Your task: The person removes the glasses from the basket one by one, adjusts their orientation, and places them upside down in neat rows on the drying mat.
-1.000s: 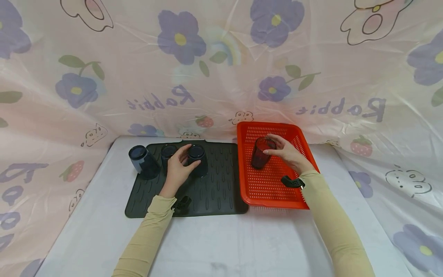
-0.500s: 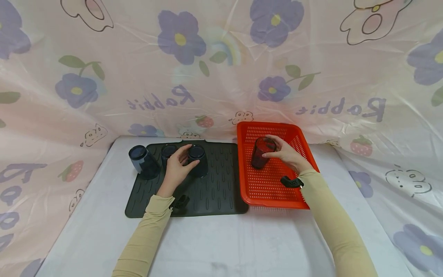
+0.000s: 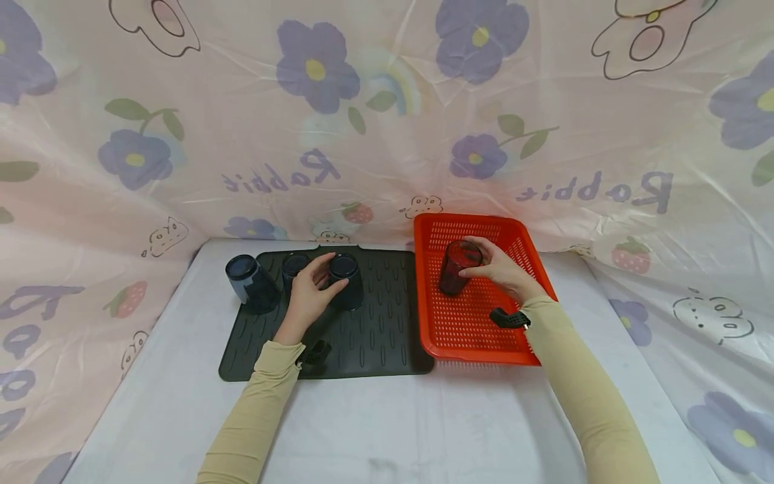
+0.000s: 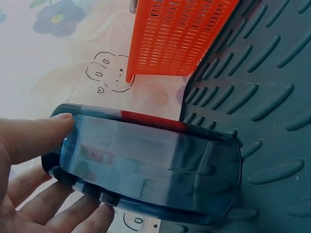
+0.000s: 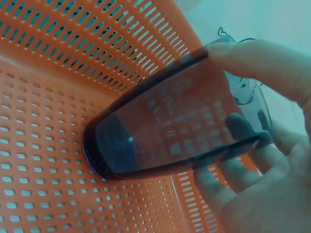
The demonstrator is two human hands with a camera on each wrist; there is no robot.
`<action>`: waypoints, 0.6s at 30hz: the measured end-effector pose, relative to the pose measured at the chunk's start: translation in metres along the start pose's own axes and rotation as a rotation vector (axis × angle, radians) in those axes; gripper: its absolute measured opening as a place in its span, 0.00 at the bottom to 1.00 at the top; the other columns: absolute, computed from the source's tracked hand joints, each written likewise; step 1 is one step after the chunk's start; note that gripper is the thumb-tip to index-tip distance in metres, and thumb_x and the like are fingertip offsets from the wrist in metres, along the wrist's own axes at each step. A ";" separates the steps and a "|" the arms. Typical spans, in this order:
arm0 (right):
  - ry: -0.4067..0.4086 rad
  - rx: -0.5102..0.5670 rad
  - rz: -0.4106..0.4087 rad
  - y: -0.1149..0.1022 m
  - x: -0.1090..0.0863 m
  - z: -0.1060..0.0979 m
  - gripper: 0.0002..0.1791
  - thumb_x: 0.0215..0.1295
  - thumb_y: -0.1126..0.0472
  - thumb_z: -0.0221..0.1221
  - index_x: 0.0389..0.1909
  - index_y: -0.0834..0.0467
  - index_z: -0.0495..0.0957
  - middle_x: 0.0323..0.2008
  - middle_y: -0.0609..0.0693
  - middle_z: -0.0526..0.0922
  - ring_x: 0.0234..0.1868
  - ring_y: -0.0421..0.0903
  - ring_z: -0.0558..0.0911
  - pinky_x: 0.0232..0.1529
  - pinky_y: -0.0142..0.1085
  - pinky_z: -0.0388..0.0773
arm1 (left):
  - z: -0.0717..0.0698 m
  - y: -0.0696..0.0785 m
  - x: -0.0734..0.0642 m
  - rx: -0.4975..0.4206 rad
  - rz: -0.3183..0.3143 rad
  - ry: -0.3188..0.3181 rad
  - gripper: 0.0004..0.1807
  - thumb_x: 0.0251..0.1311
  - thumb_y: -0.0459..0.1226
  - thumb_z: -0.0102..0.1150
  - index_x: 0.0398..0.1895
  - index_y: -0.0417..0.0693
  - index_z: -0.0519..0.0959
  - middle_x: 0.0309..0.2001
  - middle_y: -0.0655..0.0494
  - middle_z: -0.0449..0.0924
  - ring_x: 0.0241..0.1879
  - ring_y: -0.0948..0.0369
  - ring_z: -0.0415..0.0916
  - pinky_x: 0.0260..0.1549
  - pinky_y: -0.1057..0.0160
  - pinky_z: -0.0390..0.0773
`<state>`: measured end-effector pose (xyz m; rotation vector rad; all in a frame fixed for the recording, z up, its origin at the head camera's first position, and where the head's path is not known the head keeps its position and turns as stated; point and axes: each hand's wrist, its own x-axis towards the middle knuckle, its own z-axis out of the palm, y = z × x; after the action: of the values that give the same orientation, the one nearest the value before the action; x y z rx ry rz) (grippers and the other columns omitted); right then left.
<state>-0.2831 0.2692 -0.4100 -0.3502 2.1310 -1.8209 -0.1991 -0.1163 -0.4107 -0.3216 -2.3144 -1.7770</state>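
Note:
My left hand (image 3: 307, 299) grips a dark blue drinking glass (image 3: 349, 286) that stands on the dark ribbed drying mat (image 3: 383, 329). In the left wrist view the thumb lies on one side of this glass (image 4: 146, 160) and the fingers on the other, near its upper end; its lower end is at the mat. My right hand (image 3: 500, 269) holds a similar dark tumbler (image 3: 452, 272) inside the red plastic basket (image 3: 422, 302). Thumb and fingers are around the rim of this tumbler (image 5: 165, 131) in the right wrist view, and its base is close to the perforated basket floor.
Two more dark glasses are at the mat's left: one glass (image 3: 252, 286) at the outer edge, another glass (image 3: 293, 265) partly hidden behind my left hand. The basket overlaps the mat's right side. Behind the white table (image 3: 387, 417) hangs a patterned curtain (image 3: 387, 134).
Both hands have stayed almost still on their glasses; the right fingers have shifted very slightly left on the rim and the left wrist a touch left.

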 end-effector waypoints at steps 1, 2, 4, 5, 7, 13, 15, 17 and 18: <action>0.003 0.000 -0.003 0.000 0.000 0.000 0.44 0.56 0.72 0.65 0.72 0.60 0.53 0.69 0.58 0.59 0.68 0.57 0.59 0.52 0.29 0.73 | 0.000 0.000 0.000 -0.001 -0.005 -0.003 0.31 0.56 0.26 0.64 0.64 0.34 0.67 0.61 0.33 0.68 0.61 0.41 0.66 0.59 0.45 0.67; 0.008 -0.003 -0.005 0.000 0.000 0.000 0.44 0.56 0.72 0.66 0.71 0.60 0.54 0.69 0.58 0.59 0.68 0.57 0.60 0.51 0.28 0.73 | 0.000 0.001 0.000 -0.004 -0.010 -0.006 0.31 0.57 0.26 0.64 0.64 0.34 0.67 0.61 0.33 0.68 0.61 0.42 0.66 0.60 0.45 0.67; 0.017 -0.010 -0.004 0.001 0.000 0.000 0.44 0.55 0.72 0.66 0.71 0.60 0.55 0.68 0.58 0.60 0.68 0.57 0.61 0.50 0.28 0.74 | -0.001 0.002 0.000 -0.010 -0.020 -0.012 0.30 0.58 0.27 0.63 0.65 0.34 0.67 0.61 0.33 0.67 0.62 0.42 0.66 0.60 0.45 0.66; 0.021 -0.014 -0.001 0.001 0.000 -0.001 0.44 0.55 0.72 0.67 0.71 0.60 0.56 0.68 0.58 0.61 0.67 0.56 0.61 0.50 0.28 0.74 | -0.001 0.003 0.000 -0.014 -0.025 -0.014 0.30 0.58 0.27 0.63 0.65 0.33 0.67 0.62 0.33 0.67 0.62 0.42 0.65 0.60 0.44 0.66; 0.031 -0.026 0.011 0.002 0.000 -0.002 0.44 0.55 0.71 0.68 0.70 0.59 0.57 0.68 0.58 0.62 0.66 0.56 0.63 0.50 0.29 0.74 | -0.001 0.003 0.000 -0.020 -0.034 -0.017 0.30 0.59 0.27 0.62 0.65 0.33 0.66 0.62 0.33 0.67 0.62 0.42 0.65 0.60 0.44 0.66; 0.055 -0.056 0.047 0.001 0.000 -0.003 0.44 0.54 0.68 0.69 0.70 0.57 0.58 0.67 0.57 0.64 0.65 0.55 0.65 0.56 0.36 0.70 | 0.000 0.002 -0.001 -0.040 -0.053 -0.015 0.30 0.60 0.27 0.61 0.65 0.32 0.65 0.63 0.34 0.66 0.64 0.43 0.63 0.61 0.46 0.65; 0.059 -0.058 0.048 0.001 0.000 -0.003 0.45 0.53 0.67 0.70 0.70 0.57 0.58 0.66 0.57 0.64 0.65 0.54 0.65 0.59 0.40 0.68 | 0.000 0.001 -0.001 -0.046 -0.056 -0.009 0.30 0.59 0.27 0.62 0.65 0.33 0.66 0.63 0.34 0.66 0.64 0.44 0.63 0.61 0.47 0.65; 0.065 -0.068 0.045 0.001 0.000 -0.003 0.45 0.52 0.67 0.71 0.70 0.57 0.59 0.66 0.57 0.64 0.65 0.54 0.66 0.61 0.42 0.67 | 0.000 0.001 -0.001 -0.053 -0.056 -0.002 0.30 0.59 0.27 0.62 0.65 0.34 0.66 0.63 0.34 0.66 0.64 0.44 0.64 0.61 0.48 0.65; 0.069 -0.078 0.044 0.001 0.000 -0.003 0.45 0.52 0.66 0.71 0.70 0.57 0.59 0.66 0.57 0.65 0.64 0.54 0.66 0.61 0.43 0.67 | 0.000 0.000 -0.001 -0.057 -0.056 -0.001 0.30 0.59 0.27 0.62 0.65 0.34 0.66 0.63 0.34 0.66 0.64 0.44 0.64 0.61 0.48 0.65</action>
<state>-0.2839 0.2720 -0.4107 -0.2608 2.2431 -1.7530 -0.1981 -0.1165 -0.4107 -0.2694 -2.2980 -1.8718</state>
